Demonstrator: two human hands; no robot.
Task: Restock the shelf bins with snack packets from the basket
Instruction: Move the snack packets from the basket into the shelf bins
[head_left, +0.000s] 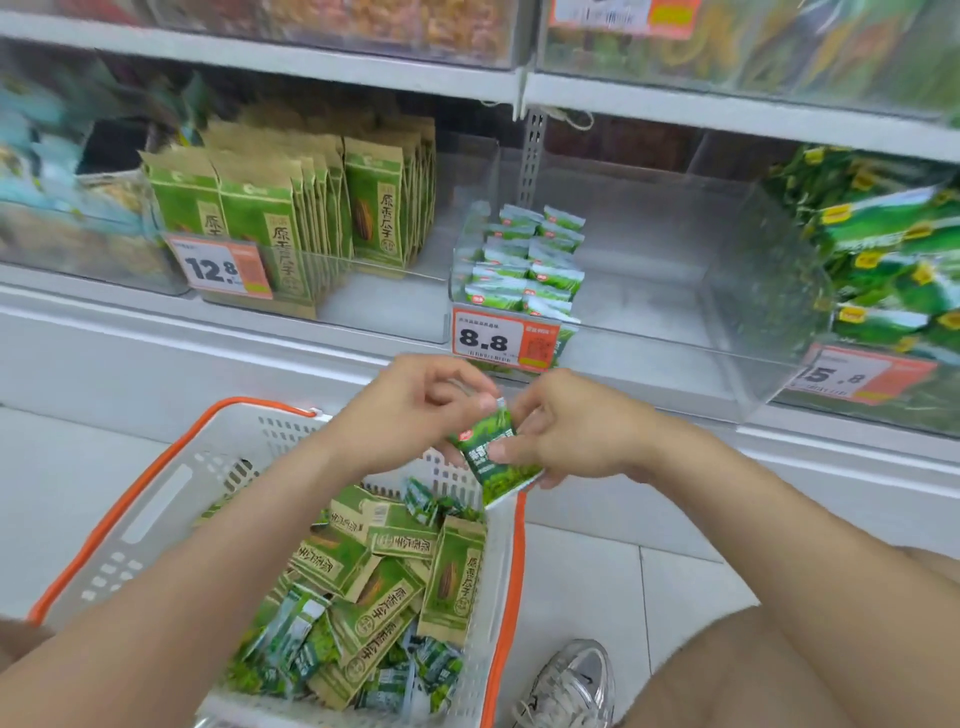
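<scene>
A small green snack packet (493, 457) hangs above the far right corner of the white basket (156, 499). My left hand (415, 410) pinches its top edge and my right hand (566, 426) pinches its right side. The basket, with orange handles, holds several small green packets and larger green-and-kraft seed packets (363, 571). Straight ahead, the clear shelf bin (649, 312) with the 8.8 price tag (504, 340) has a column of matching small green packets (524, 260) at its left side.
A bin of upright green-and-kraft packets (291, 218) with a 12.8 tag stands to the left. A bin of bigger green packets (883, 260) sits to the right. More filled bins line the shelf above. My shoe (571, 686) rests on the tiled floor beside the basket.
</scene>
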